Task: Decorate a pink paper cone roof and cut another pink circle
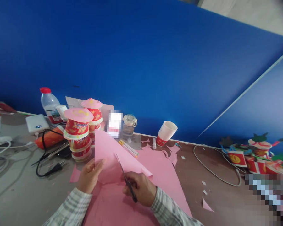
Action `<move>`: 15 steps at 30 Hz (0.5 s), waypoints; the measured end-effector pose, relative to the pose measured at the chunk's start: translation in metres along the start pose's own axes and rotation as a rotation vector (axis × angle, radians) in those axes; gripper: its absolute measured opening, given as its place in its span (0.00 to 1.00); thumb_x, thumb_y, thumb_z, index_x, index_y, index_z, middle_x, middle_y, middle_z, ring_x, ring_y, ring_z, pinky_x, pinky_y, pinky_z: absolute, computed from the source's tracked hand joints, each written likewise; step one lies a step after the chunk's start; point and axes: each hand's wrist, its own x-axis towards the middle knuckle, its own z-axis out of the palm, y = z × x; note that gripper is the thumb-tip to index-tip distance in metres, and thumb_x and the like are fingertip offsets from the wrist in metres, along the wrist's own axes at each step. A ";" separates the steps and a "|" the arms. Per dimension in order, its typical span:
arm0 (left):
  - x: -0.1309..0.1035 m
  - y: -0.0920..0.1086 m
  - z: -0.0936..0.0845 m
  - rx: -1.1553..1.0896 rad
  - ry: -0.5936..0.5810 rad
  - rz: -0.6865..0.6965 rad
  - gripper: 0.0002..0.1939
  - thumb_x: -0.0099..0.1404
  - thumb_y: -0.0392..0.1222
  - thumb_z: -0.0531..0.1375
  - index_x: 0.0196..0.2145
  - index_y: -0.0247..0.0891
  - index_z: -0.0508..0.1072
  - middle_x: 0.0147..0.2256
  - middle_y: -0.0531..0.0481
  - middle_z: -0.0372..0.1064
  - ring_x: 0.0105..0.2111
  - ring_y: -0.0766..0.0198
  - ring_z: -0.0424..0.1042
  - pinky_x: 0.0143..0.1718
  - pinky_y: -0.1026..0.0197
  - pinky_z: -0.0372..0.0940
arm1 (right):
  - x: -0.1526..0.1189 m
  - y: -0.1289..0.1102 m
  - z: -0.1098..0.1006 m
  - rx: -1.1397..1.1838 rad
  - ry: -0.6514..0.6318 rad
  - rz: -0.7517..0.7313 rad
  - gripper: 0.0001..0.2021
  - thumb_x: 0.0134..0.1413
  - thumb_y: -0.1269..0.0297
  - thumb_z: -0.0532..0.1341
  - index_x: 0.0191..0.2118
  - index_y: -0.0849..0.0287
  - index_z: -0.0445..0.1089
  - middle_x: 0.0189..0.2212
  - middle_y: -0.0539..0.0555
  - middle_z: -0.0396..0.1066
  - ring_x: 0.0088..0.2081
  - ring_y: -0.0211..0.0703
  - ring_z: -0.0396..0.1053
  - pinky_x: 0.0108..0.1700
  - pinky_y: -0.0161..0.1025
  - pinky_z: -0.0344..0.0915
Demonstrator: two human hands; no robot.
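My left hand (90, 175) pinches the left edge of a raised sheet of pink paper (106, 147), thumb on its front. Wrapped round the dark handles of a pair of scissors (121, 164), my right hand (140, 187) works at the sheet's lower middle. The blades point up and to the left over the paper; how far apart they stand is hard to see. A larger pink sheet (166, 182) lies flat beneath both hands. Stacked red paper cups with a pink paper top (78, 115) stand just beyond my left hand.
Behind lie markers (128, 148), a glue stick (154, 143), a lidded clear jar (128, 127) and stacked paper cups (166, 133). A red-capped bottle (50, 105) and black plug (54, 169) are left. Cup crafts (259, 157), a cable (217, 180) and paper scraps (207, 205) are right.
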 end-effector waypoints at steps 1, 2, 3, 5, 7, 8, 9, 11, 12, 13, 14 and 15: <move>0.001 -0.001 -0.001 -0.010 -0.011 -0.002 0.24 0.40 0.53 0.64 0.35 0.40 0.73 0.29 0.52 0.77 0.33 0.55 0.71 0.35 0.58 0.65 | 0.000 0.000 -0.001 -0.003 -0.006 0.004 0.11 0.44 0.69 0.60 0.37 0.56 0.69 0.20 0.43 0.64 0.21 0.32 0.58 0.21 0.27 0.52; 0.001 -0.003 -0.001 -0.017 -0.018 -0.013 0.23 0.41 0.52 0.64 0.35 0.40 0.73 0.29 0.52 0.77 0.32 0.55 0.71 0.34 0.58 0.65 | 0.001 0.000 -0.002 -0.002 -0.018 0.013 0.12 0.44 0.68 0.59 0.39 0.56 0.68 0.20 0.43 0.64 0.21 0.32 0.58 0.22 0.27 0.53; 0.002 -0.004 -0.002 -0.024 -0.025 -0.024 0.22 0.41 0.51 0.64 0.35 0.40 0.73 0.28 0.52 0.77 0.32 0.55 0.71 0.34 0.58 0.65 | 0.001 0.000 -0.003 -0.004 -0.034 0.023 0.12 0.45 0.68 0.59 0.40 0.55 0.68 0.20 0.43 0.63 0.21 0.32 0.58 0.22 0.27 0.53; 0.003 -0.008 -0.002 -0.046 -0.031 -0.043 0.22 0.42 0.50 0.64 0.36 0.41 0.72 0.28 0.52 0.77 0.32 0.55 0.71 0.33 0.58 0.65 | 0.002 0.001 -0.008 -0.019 -0.064 0.039 0.12 0.45 0.67 0.59 0.40 0.55 0.68 0.20 0.43 0.62 0.21 0.31 0.58 0.22 0.26 0.52; 0.004 -0.011 -0.003 -0.071 -0.023 -0.062 0.21 0.41 0.50 0.64 0.35 0.41 0.73 0.26 0.53 0.77 0.31 0.56 0.72 0.31 0.59 0.66 | 0.002 0.002 -0.016 -0.034 -0.097 0.049 0.13 0.44 0.66 0.60 0.40 0.56 0.69 0.19 0.43 0.62 0.21 0.31 0.57 0.21 0.26 0.52; 0.004 -0.012 -0.003 -0.083 -0.016 -0.073 0.20 0.40 0.50 0.65 0.34 0.41 0.73 0.25 0.54 0.76 0.30 0.56 0.72 0.29 0.59 0.66 | 0.001 0.003 -0.021 -0.035 -0.118 0.053 0.13 0.44 0.65 0.61 0.40 0.56 0.69 0.19 0.43 0.62 0.21 0.31 0.57 0.21 0.26 0.52; 0.004 -0.012 -0.003 -0.095 -0.007 -0.085 0.20 0.39 0.50 0.65 0.32 0.41 0.73 0.23 0.54 0.76 0.29 0.56 0.72 0.26 0.60 0.65 | 0.000 0.003 -0.026 -0.032 -0.137 0.056 0.13 0.43 0.65 0.62 0.40 0.57 0.69 0.19 0.43 0.62 0.20 0.31 0.58 0.21 0.26 0.52; 0.004 -0.011 -0.002 -0.121 0.014 -0.107 0.20 0.37 0.51 0.66 0.30 0.40 0.74 0.21 0.54 0.76 0.26 0.57 0.72 0.23 0.61 0.65 | -0.004 0.003 -0.039 -0.019 -0.201 0.068 0.15 0.43 0.63 0.63 0.41 0.57 0.69 0.19 0.43 0.64 0.20 0.31 0.60 0.21 0.26 0.55; 0.004 -0.009 -0.001 -0.136 0.024 -0.118 0.21 0.36 0.51 0.66 0.29 0.40 0.74 0.20 0.55 0.75 0.25 0.57 0.72 0.22 0.62 0.64 | -0.007 0.002 -0.045 -0.009 -0.247 0.078 0.16 0.43 0.63 0.63 0.42 0.57 0.69 0.19 0.44 0.65 0.20 0.31 0.62 0.22 0.26 0.56; 0.003 -0.007 0.001 -0.151 0.034 -0.130 0.22 0.34 0.52 0.66 0.29 0.40 0.74 0.20 0.55 0.75 0.24 0.58 0.72 0.22 0.61 0.64 | -0.010 0.001 -0.052 0.002 -0.306 0.094 0.17 0.43 0.62 0.63 0.43 0.57 0.69 0.19 0.44 0.65 0.21 0.31 0.62 0.22 0.26 0.57; 0.002 -0.005 0.002 -0.166 0.044 -0.145 0.23 0.33 0.52 0.67 0.29 0.40 0.74 0.19 0.55 0.75 0.24 0.58 0.72 0.22 0.61 0.64 | -0.013 -0.001 -0.059 0.018 -0.361 0.113 0.17 0.43 0.61 0.64 0.43 0.57 0.69 0.20 0.45 0.65 0.21 0.31 0.63 0.23 0.26 0.57; 0.001 -0.003 0.004 -0.179 0.053 -0.165 0.23 0.31 0.53 0.67 0.28 0.41 0.74 0.18 0.56 0.75 0.23 0.59 0.72 0.21 0.61 0.64 | -0.017 -0.003 -0.066 0.033 -0.405 0.126 0.18 0.43 0.61 0.64 0.43 0.57 0.69 0.20 0.45 0.65 0.21 0.31 0.63 0.23 0.26 0.58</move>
